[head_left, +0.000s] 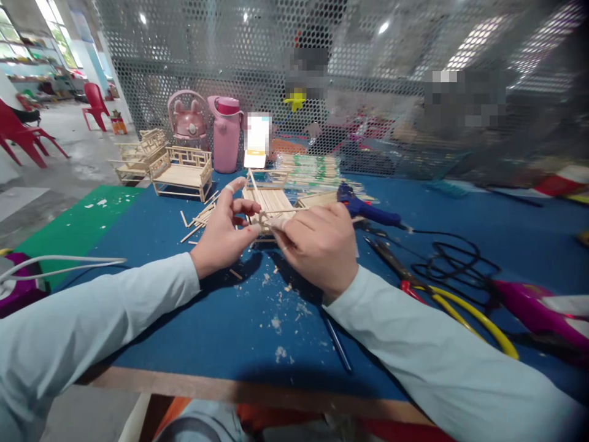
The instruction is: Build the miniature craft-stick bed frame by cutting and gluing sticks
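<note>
Red chairs (94, 95) stand on grey floor (76, 156), windows (65, 38) behind, left of a perforated, probably metal screen (202, 55).

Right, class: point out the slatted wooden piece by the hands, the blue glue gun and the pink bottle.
Slatted wooden piece (270, 199), head view: its slats.
Blue glue gun (369, 211), head view: its handle.
Pink bottle (226, 142), head view: middle of its body.

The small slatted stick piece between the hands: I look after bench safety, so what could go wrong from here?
The thin sticks of the slatted piece might crack or shift if the left hand and right hand press too hard.
The blue glue gun lies close to the right hand; if hot, which I can't tell, it could burn.
The left hand could scatter the loose sticks beside it.
</note>
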A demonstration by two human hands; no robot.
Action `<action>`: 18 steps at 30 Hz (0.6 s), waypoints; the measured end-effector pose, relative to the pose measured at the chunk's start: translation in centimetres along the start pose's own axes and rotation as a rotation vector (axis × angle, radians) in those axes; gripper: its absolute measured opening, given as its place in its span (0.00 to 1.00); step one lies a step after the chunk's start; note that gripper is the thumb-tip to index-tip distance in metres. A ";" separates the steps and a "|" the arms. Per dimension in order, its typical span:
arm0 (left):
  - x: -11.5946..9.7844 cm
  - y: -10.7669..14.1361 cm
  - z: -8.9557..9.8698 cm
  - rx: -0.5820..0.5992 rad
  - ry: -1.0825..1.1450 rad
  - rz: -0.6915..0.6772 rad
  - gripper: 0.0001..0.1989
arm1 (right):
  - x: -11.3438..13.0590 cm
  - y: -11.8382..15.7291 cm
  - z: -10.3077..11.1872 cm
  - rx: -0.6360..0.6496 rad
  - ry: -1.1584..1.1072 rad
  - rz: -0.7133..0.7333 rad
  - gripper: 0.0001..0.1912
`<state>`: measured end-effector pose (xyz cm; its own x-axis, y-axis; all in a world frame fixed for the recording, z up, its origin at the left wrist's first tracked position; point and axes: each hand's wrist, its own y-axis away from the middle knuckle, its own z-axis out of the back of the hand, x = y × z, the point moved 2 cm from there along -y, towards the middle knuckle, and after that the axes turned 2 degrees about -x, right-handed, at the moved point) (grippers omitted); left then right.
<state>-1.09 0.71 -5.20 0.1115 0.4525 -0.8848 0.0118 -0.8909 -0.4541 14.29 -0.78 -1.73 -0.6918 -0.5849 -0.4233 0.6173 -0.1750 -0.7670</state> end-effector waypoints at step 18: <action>-0.9 -0.1 0.9 -0.036 -0.030 0.028 0.27 | 0.4 -0.3 0.2 -0.043 -0.015 -0.038 0.13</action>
<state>-2.07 0.39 -4.47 0.0826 0.4278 -0.9001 0.0445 -0.9038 -0.4256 13.90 -1.11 -1.63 -0.7083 -0.5906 -0.3867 0.5739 -0.1628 -0.8026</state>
